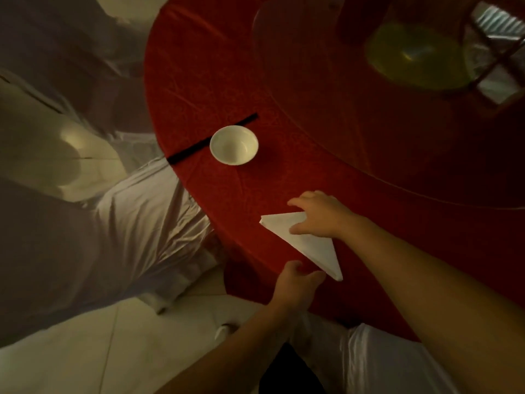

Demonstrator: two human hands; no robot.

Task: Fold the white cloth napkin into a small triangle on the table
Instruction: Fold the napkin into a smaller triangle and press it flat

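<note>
The right hand [319, 216] lies palm down on the white napkin [309, 245], fingers spread loosely, thumb resting on the cloth and fingertips reaching past its far edge onto the red tablecloth [255, 81]. The left hand [295, 280] sits at the near edge of the table, just beside the napkin's near corner, fingers loosely curled; whether they touch the cloth cannot be told. The napkin is already a flat triangle, lying near the table's near edge, its long side facing left. Farther off to the left stands a small white bowl [233, 145], with a pair of dark chopsticks [184, 153] lying partly behind it. A glass turntable [369, 123] covers the far right of the table. No writing is readable anywhere.
</note>
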